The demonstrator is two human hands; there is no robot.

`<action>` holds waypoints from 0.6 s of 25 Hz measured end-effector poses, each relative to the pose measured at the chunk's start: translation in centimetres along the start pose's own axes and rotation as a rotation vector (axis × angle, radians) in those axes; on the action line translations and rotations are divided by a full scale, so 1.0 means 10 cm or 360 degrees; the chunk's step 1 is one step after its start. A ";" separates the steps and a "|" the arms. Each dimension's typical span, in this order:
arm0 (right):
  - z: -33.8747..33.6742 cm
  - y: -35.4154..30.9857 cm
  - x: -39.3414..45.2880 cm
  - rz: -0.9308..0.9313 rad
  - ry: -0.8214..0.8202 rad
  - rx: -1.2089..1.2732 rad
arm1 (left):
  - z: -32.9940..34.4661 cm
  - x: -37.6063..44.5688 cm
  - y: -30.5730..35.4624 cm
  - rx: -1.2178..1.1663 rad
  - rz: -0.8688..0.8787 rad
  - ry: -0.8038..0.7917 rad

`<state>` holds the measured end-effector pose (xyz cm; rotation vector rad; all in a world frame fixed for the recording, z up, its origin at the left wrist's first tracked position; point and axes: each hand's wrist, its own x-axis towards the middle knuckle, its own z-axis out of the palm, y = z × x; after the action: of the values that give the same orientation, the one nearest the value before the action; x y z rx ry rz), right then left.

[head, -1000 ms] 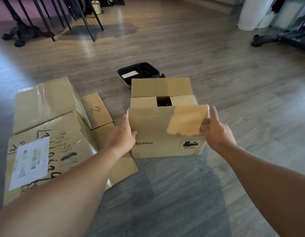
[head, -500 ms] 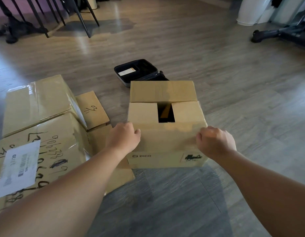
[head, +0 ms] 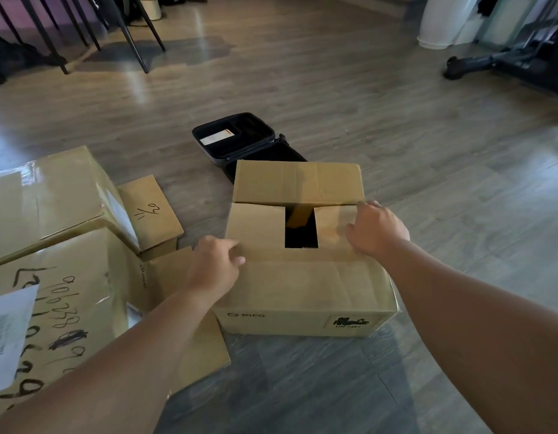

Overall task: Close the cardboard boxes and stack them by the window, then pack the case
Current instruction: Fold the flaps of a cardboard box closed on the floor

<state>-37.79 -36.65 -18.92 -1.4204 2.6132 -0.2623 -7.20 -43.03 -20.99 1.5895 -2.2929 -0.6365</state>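
I have both hands on the small cardboard box (head: pixel 305 261) that sits on the wooden floor (head: pixel 427 170), just in front of the open black case (head: pixel 240 139). My left hand (head: pixel 213 267) rests on the near flap (head: pixel 305 277) at its left corner, fingers curled loosely, grip holding nothing that I can make out. My right hand (head: pixel 376 231) lies on the right inner flap (head: pixel 334 223), fingers bent over its far edge. The far flap (head: pixel 298 181) stands open, and a dark gap shows between the inner flaps. I judge the box light, stiff at the walls, floppy at the flaps; best lifted from under both ends. Two larger taped boxes (head: pixel 52 214) lie to my left.
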 end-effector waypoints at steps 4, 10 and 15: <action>0.03 0.19 0.23 0.0154 -0.0001 0.0139 | 0.00 0.13 -0.04 -0.0126 -0.0043 -0.0057; 0.04 0.25 0.36 0.0279 0.0021 0.0272 | 0.08 0.27 0.08 -0.0185 -0.0008 -0.0097; 0.08 0.26 0.04 0.0172 0.0255 0.0302 | 0.13 0.25 0.17 -0.0171 -0.0104 -0.0075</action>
<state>-39.95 -35.69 -20.35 -1.2390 2.6933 -0.6158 -10.03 -44.61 -21.34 1.6210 -2.2069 -0.8073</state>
